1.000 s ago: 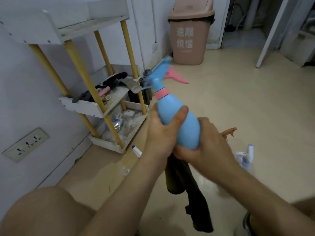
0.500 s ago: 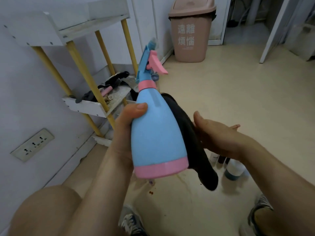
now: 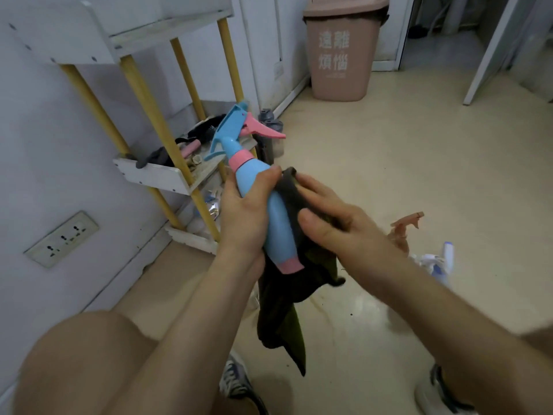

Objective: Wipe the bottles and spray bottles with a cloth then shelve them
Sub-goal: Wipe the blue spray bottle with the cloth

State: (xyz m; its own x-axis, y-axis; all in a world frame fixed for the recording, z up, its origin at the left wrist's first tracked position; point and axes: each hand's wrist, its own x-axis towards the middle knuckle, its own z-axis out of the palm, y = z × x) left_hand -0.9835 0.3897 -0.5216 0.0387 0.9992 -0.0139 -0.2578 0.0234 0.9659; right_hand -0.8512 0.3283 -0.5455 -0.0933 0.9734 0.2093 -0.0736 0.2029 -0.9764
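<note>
A blue spray bottle (image 3: 276,218) with a pink trigger, collar and base is held tilted in mid-air, nozzle toward the shelf. My left hand (image 3: 244,214) grips its body from the left. My right hand (image 3: 332,218) presses a dark cloth (image 3: 287,298) against the bottle's right side; the cloth hangs down below the bottle. The white shelf rack (image 3: 155,175) with yellow posts stands against the wall at the left. On the floor at the right are an orange spray trigger (image 3: 407,224) and a white-and-blue spray bottle (image 3: 438,262), partly hidden behind my right forearm.
A pink-brown waste bin (image 3: 341,55) stands at the back by the wall. Dark bottles (image 3: 270,136) stand on the floor beside the rack. The rack's middle tier holds tools and clutter. A wall socket (image 3: 61,238) is low on the left. My knees and shoes are at the bottom.
The bottle has gone from upright and close to the camera to tilted and lower. My right hand has closed in and now presses the cloth against its side.
</note>
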